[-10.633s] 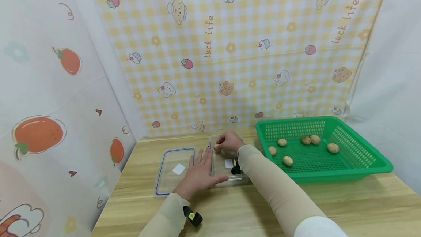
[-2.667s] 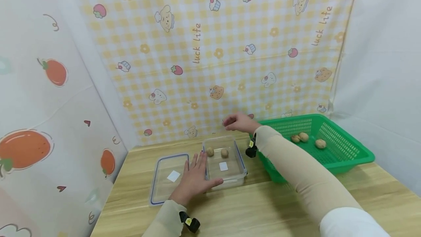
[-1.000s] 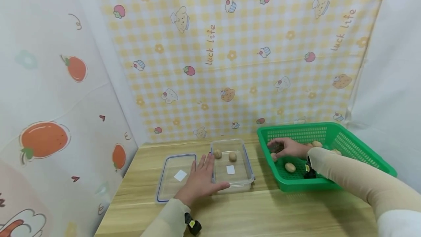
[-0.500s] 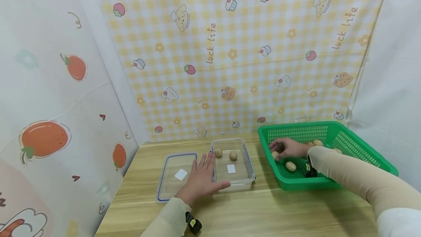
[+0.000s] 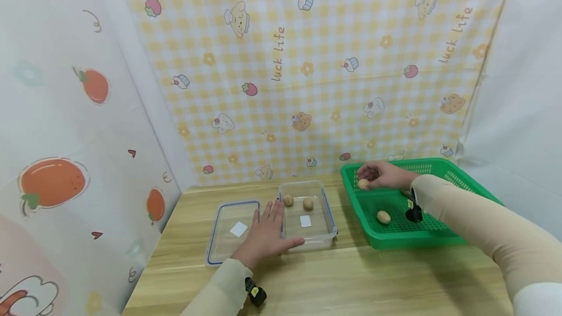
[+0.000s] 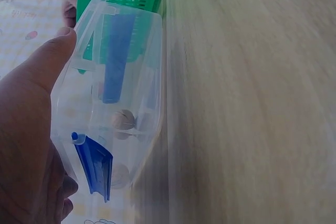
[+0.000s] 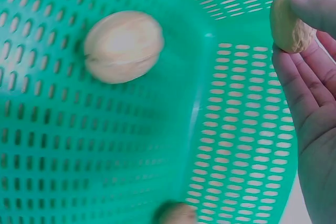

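Note:
My right hand point(image 5: 386, 175) pinches a walnut point(image 5: 363, 184) over the left side of the green basket point(image 5: 410, 242). In the right wrist view, thumb and fingers grip that walnut point(image 7: 289, 23), and another walnut point(image 7: 124, 47) lies below on the basket floor. My left hand point(image 5: 267, 238) is spread flat, its fingers along the left rim of a clear plastic box point(image 5: 320, 238) and its thumb at the near rim. Inside the box sit two walnuts, one near the far left corner point(image 5: 288, 200) and one beside it point(image 5: 308, 204).
A clear lid point(image 5: 219, 230) with a blue seal lies on the wooden table point(image 5: 307, 282), left of the box. One walnut point(image 5: 383, 217) shows in the basket; the right forearm covers part of it. A patterned cloth point(image 5: 325, 82) hangs behind.
My right hand has gone from over the box into the basket, taken a walnut by its left wall and raised it. The box gained two walnuts. My left hand stays put.

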`<state>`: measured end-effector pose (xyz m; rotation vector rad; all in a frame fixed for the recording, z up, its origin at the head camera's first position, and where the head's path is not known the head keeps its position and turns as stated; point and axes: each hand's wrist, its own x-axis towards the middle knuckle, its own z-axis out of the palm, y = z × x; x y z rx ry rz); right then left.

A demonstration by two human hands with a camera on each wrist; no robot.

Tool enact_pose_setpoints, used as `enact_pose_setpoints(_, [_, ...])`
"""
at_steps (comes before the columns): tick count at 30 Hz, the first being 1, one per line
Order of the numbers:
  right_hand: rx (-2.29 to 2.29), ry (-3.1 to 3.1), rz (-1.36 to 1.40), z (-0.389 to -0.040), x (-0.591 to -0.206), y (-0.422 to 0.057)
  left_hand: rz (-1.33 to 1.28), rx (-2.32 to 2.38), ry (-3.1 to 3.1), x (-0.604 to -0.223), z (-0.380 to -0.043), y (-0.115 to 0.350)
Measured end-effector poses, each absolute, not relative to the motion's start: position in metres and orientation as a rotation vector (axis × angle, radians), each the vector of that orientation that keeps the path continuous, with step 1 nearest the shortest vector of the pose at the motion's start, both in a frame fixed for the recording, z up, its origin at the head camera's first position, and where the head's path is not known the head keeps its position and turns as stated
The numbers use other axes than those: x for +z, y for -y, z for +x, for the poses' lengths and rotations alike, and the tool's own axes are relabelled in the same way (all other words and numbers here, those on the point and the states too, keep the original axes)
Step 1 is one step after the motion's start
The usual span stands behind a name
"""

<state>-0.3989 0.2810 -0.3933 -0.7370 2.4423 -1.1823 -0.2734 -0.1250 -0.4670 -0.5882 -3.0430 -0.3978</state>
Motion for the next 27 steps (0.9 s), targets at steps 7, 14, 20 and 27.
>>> enact_pose_setpoints(7, [-1.191, -2.492, -0.765, -0.398, -0.371, -0.261, -0.602, -0.408, 3.039, -0.462, -0.270, 0.124])
enact_pose_setpoints(14, [-1.216, -2.487, -0.811, -0.398, -0.359, -0.230, -0.599, -0.394, 3.039, -0.462, -0.271, 0.125])
enact_pose_setpoints(20, [-1.251, -2.487, -0.793, -0.400, -0.362, -0.201, -0.604, -0.399, 3.048, -0.461, -0.273, 0.124])
enact_pose_setpoints(27, [-1.305, -2.457, -0.819, -0.403, -0.365, -0.166, -0.591, -0.404, 3.054, -0.462, -0.272, 0.124])
